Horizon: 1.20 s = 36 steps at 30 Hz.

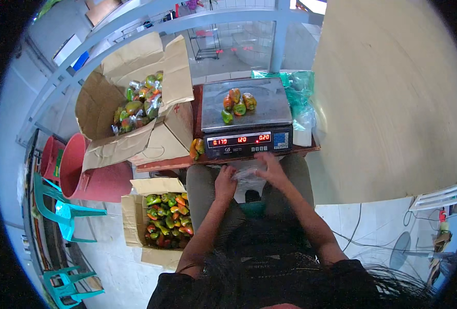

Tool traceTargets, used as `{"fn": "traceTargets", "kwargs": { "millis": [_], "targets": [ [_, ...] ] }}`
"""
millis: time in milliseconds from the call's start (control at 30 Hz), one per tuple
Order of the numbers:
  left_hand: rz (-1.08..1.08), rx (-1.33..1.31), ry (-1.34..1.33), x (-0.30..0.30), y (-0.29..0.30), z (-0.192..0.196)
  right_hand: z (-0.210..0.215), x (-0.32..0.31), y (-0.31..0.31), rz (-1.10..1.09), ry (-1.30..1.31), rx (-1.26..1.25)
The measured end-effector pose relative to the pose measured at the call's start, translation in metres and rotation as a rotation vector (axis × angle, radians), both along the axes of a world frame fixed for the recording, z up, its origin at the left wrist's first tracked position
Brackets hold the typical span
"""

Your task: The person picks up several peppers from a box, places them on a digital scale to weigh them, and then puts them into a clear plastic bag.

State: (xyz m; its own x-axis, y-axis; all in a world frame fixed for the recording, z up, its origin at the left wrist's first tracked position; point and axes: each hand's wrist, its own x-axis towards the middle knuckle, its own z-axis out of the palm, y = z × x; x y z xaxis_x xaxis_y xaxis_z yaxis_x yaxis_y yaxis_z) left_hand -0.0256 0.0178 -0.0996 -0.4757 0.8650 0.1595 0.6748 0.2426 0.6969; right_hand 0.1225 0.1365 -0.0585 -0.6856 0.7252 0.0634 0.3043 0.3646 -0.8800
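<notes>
L hand [226, 182] pinched clear plastic bag [246, 175], stretched approx. 9-to-3 o'clock; R hand [271, 169] was at its 3 o'clock end, grip I can't tell. Peppers [239, 108] lay on scale [272, 98], approx. 11 o'clock from R hand, the nearer one.

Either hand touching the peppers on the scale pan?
No, the left hand and right hand are at a clear plastic bag, below and apart from the peppers.
</notes>
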Motion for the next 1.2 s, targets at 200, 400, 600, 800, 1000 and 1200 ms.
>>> {"fn": "traceTargets", "kwargs": {
  "millis": [200, 400, 600, 800, 1000, 1200],
  "targets": [
    [-0.066, -0.022, -0.149, 0.002, 0.002, -0.004, 0.048, -0.079, 0.072, -0.251, 0.044, 0.619],
    [-0.099, -0.053, -0.173, -0.001, 0.006, -0.014, 0.067, -0.143, 0.111, -0.189, -0.302, 0.810],
    [-0.148, -0.063, -0.202, -0.001, 0.011, -0.013, 0.034, -0.143, 0.154, 0.104, -0.479, 0.685],
    [-0.124, -0.026, -0.233, 0.000, 0.007, -0.015, 0.036, -0.147, 0.147, 0.095, -0.473, 0.736],
    [-0.123, -0.064, -0.237, -0.003, 0.004, -0.015, 0.066, -0.142, 0.128, 0.147, -0.480, 0.738],
    [-0.124, -0.073, -0.238, -0.002, 0.007, -0.018, 0.043, -0.136, 0.145, 0.106, -0.468, 0.784]
  ]
}}
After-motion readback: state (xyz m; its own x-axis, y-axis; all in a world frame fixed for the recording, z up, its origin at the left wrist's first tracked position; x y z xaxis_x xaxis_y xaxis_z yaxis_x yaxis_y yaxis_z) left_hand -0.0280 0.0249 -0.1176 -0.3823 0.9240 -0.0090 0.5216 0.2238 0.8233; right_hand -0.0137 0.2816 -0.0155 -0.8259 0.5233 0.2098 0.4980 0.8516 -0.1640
